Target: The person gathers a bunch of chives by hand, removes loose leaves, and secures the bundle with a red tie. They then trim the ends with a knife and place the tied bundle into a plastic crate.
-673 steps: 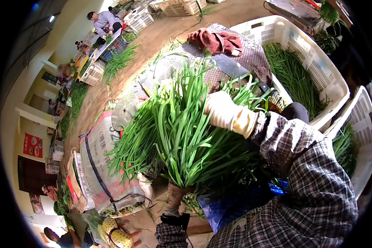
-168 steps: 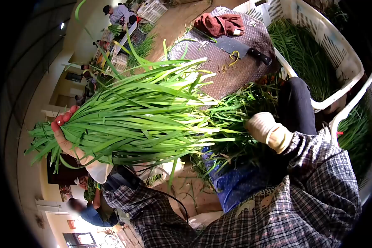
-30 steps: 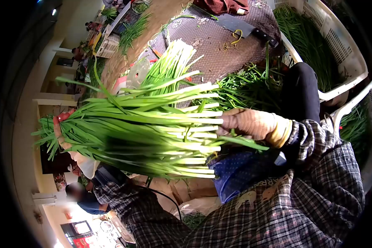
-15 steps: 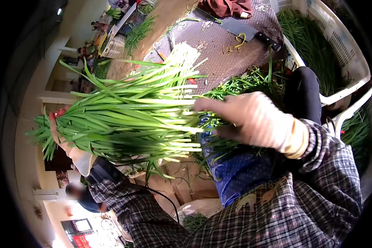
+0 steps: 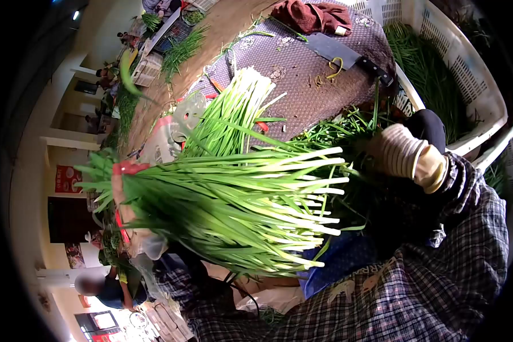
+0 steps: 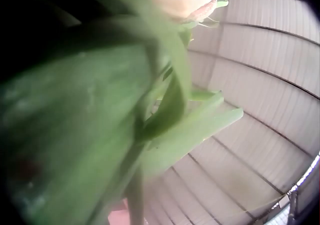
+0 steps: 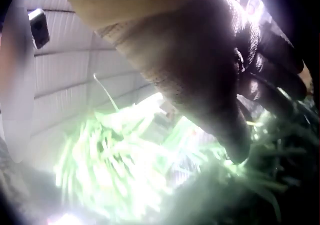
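A large bunch of garlic chives (image 5: 251,199), its pale cut ends to the right, is gripped near its leafy tips by my left hand (image 5: 125,202); red shows at that hand's fingertips. In the left wrist view, broad green leaves (image 6: 165,120) fill much of the picture. My right hand (image 5: 394,153), in a ribbed glove, is low over loose dark green leaves (image 5: 347,131) near the knee. The right wrist view shows the gloved right hand (image 7: 200,65) with thumb pointing down among leaves; I cannot tell whether it pinches one. A second bunch of chives (image 5: 236,108) lies behind the first.
On the patterned mat (image 5: 302,68) lie a cleaver (image 5: 339,51) with a black handle and a dark red cloth (image 5: 310,17). White crates (image 5: 473,74) of chives stand at the right. A blue plastic sheet (image 5: 342,265) hangs below. Other people sit at the far left.
My right hand has moved from the cut ends of the bunch back right to the loose leaves. My left hand, still gripping the bunch, has shifted right and down, uncovering more of the second bunch.
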{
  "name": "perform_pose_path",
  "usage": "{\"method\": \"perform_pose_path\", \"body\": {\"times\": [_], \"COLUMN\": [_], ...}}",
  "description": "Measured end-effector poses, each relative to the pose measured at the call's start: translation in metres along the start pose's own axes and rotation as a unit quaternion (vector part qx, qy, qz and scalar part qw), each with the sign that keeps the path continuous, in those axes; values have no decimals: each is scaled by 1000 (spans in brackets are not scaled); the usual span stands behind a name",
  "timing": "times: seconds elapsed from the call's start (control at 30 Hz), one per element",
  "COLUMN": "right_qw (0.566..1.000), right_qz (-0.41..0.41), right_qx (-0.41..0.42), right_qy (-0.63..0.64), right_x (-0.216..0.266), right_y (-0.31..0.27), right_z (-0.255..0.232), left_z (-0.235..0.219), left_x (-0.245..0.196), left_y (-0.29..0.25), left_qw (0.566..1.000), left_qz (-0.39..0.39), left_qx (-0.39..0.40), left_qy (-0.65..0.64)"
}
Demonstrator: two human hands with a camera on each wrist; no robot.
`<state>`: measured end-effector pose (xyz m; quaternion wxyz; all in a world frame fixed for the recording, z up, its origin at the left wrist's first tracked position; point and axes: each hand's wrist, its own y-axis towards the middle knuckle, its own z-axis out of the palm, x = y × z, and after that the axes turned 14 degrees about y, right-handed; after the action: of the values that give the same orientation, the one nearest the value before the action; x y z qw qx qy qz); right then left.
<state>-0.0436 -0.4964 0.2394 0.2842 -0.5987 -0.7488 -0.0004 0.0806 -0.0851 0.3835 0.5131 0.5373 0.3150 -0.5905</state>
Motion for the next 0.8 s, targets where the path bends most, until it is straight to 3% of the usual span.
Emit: {"method": "perform_pose_path", "body": {"times": [0.03,0.1,0.17,0.23,0.3,0.33,0.37,0.43,0.47,0.5,0.53,0.57,0.63,0.67,0.8], "right_qw": [996,974,894,875,866,897,922,908,919,918,920,931,940,956,954], "right_qz": [-48,-119,-275,-289,-287,-236,-182,-101,-125,-150,-150,-156,-156,-167,-223], "right_qx": [-61,-193,-318,-351,-380,-321,-260,-229,-282,-331,-327,-316,-302,-235,-183], "right_qy": [45,17,156,169,155,189,221,335,247,156,156,96,32,49,78], "right_x": [-6,7,11,26,33,39,44,67,60,50,53,52,59,66,63], "right_y": [13,45,100,147,205,227,247,244,279,319,318,316,294,278,281], "right_z": [-13,-43,-50,-57,-50,-51,-51,-65,-50,-32,-33,-37,-54,-65,-61], "left_z": [-9,-34,-57,-51,-47,-71,-91,-107,-102,-89,-84,-81,-93,-93,-80], "left_x": [20,64,106,129,159,171,190,208,202,199,200,201,205,206,197], "left_y": [8,30,56,63,66,84,87,97,89,88,89,94,96,96,90], "left_qw": [1000,998,996,986,987,977,988,970,977,980,974,967,963,971,965], "left_qz": [-8,-32,-63,-131,-70,-158,-131,-182,-190,-169,-177,-183,-213,-191,-213], "left_qx": [-24,-52,-54,-78,-130,-137,-75,-158,-90,-103,-140,-175,-165,-140,-153], "left_qy": [10,18,13,-60,59,44,42,26,36,30,17,4,1,-19,-29]}}
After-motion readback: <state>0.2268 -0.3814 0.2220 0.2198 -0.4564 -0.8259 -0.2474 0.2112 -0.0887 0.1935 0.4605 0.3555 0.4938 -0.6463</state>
